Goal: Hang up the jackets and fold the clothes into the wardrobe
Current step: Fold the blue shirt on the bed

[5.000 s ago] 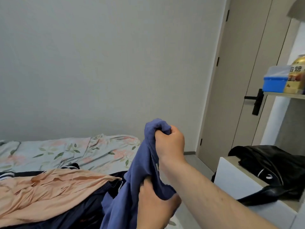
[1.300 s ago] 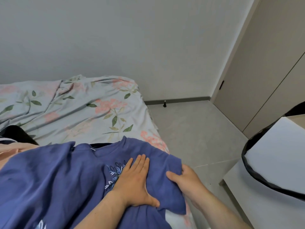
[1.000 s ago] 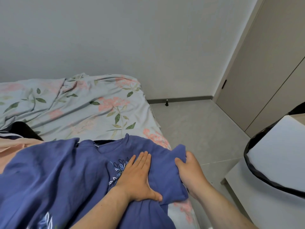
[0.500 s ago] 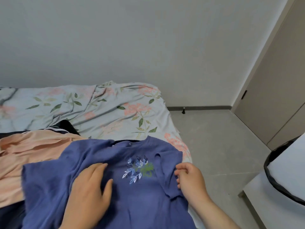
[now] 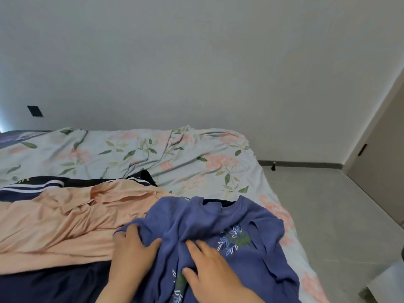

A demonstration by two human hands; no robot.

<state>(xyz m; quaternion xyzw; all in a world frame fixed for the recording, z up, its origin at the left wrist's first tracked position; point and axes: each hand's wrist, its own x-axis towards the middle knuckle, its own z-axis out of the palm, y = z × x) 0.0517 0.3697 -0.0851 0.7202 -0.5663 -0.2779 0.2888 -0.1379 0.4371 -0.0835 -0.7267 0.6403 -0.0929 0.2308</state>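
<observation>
A blue T-shirt (image 5: 218, 224) with a leaf print lies front-up near the right edge of the bed. My left hand (image 5: 133, 252) grips its left sleeve edge, with fingers curled into the fabric. My right hand (image 5: 209, 267) rests flat on the shirt's chest, fingers spread, just left of the print. A peach shirt (image 5: 65, 219) lies crumpled to the left, over a dark navy jacket (image 5: 28, 189) with white stripes.
The bed (image 5: 185, 158) has a floral sheet and fills the left and middle. Grey tiled floor (image 5: 328, 215) lies to the right, with a beige door (image 5: 382, 154) beyond it. A white cabinet corner (image 5: 389, 281) shows at the bottom right.
My left hand slid left to the shirt's left sleeve edge and closed on it. My right hand left the right sleeve and now lies flat on the chest. The view shifted left.
</observation>
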